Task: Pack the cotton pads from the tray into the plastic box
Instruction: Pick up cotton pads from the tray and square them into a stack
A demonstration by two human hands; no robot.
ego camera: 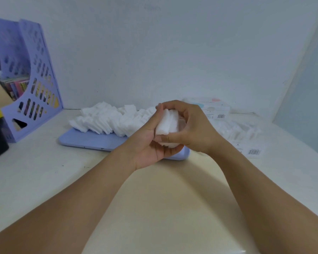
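Now | left hand (pixel 151 143) and right hand (pixel 189 129) both grip a pad stack (pixel 166 124) above tray (pixel 92 140) edge | more pads (pixel 106 119) heaped on tray | box (pixel 240 131) right, holding pads

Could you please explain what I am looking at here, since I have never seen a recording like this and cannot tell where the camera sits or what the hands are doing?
There is no machine: a camera worn on a person's head looks down at their bare arms. The left hand and right hand together grip a small stack of cotton pads. Behind them a lilac tray on the pale table carries a long heap of loose pads. To the right lies a clear plastic box with pads inside and barcode labels. At the left stands a purple file rack.
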